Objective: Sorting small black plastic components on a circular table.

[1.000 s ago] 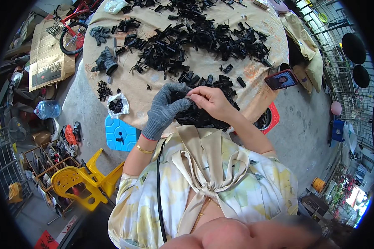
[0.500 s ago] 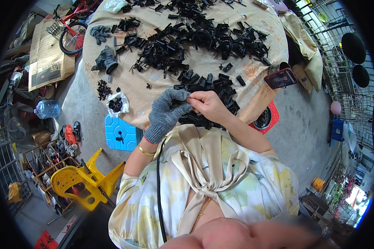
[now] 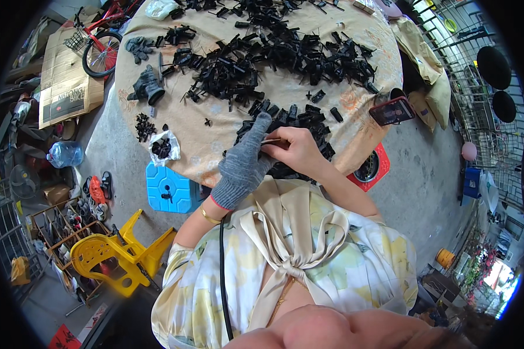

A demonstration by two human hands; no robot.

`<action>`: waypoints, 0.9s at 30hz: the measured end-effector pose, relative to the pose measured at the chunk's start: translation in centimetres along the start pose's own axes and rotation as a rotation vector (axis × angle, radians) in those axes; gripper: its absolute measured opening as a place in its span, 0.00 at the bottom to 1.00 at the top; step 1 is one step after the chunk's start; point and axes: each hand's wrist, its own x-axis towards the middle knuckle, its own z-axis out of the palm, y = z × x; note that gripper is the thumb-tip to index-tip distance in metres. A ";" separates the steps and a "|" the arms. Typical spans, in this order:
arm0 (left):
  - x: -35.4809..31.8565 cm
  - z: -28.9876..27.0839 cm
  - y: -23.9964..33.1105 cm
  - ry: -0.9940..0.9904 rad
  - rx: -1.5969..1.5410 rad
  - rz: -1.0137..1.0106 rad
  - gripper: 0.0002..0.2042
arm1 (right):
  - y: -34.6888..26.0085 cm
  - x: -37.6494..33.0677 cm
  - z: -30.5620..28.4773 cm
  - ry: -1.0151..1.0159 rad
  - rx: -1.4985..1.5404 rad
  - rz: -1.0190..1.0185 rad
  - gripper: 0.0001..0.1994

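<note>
My left hand [image 3: 243, 166], in a grey knit glove, is at the table's near edge with one finger stretched up. Its other fingers are curled out of sight, and what they hold is hidden. Bare and pinched closed, my right hand [image 3: 297, 150] meets the glove. A thin, light-edged strip [image 3: 269, 141] shows at its fingertips; its kind is not clear. Just beyond both hands lies a near heap of black plastic parts [image 3: 315, 127]. Farther back spreads a larger pile of black plastic pieces with thin stems [image 3: 230, 75].
Dark gloves [image 3: 147, 86], small black pieces [image 3: 145, 127] and a white wrapper [image 3: 173, 145] lie on the left of the cloth-covered table [image 3: 198, 125]. A phone [image 3: 392, 110] stands at its right edge. A blue stool [image 3: 169, 198] and a yellow chair [image 3: 108, 256] are at left.
My gloved left hand has turned and shifted slightly down, and one finger now points up. A thin strip has come into view at my right fingertips.
</note>
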 end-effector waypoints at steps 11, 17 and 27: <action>-0.9 -1.8 -1.0 -0.353 -1.232 -0.394 0.23 | 0.6 -0.5 -1.9 -0.215 0.587 0.158 0.07; -0.4 -1.8 -1.0 -0.444 -1.132 -0.377 0.17 | 0.4 -0.7 -1.4 -0.312 0.620 0.083 0.07; -0.5 -1.2 -0.3 -0.128 -1.060 -0.394 0.11 | -0.8 -1.6 -0.5 0.012 0.190 0.022 0.09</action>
